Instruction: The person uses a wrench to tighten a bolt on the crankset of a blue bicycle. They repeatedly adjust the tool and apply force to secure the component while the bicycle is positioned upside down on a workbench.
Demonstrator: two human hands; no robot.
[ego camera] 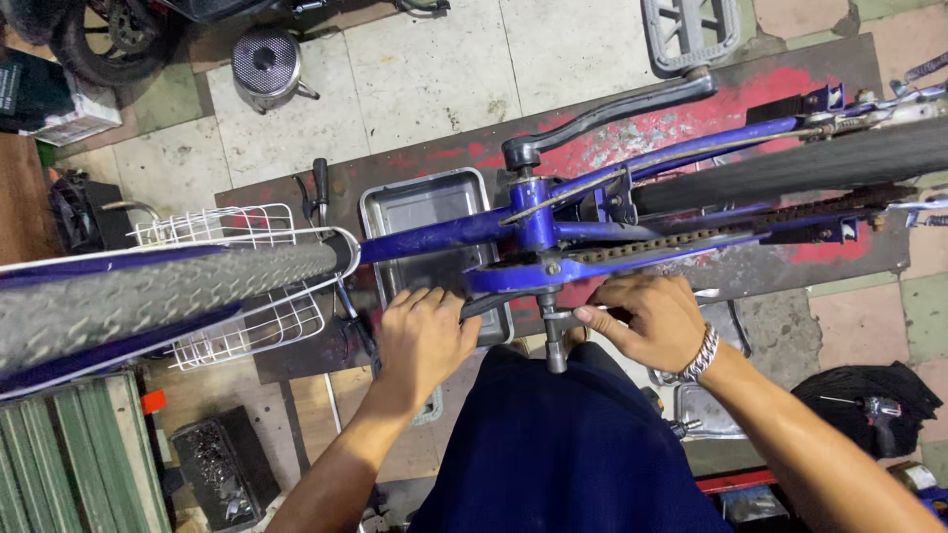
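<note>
A: Head view, L to R. Far left you've got the front tyre w/ the white wire basket behind it. Then your left hand, fingers curled shut over the near crank arm, just in front of the metal tray.

B: And the right?

A: Your right hand is closed round a tool handle; thumb and fingers pinch it tight. Its steel shaft sticks out toward you from the bottom bracket of the blue frame, mid-scene.

B: Tips for doing it well?

A: My read: brace the crank hard w/ the left so it can't swing, keep the tool square on the axle, turn w/ steady pressure, no jerks. Watch knuckles near the chain on the right; a slip sends them into it.
</note>
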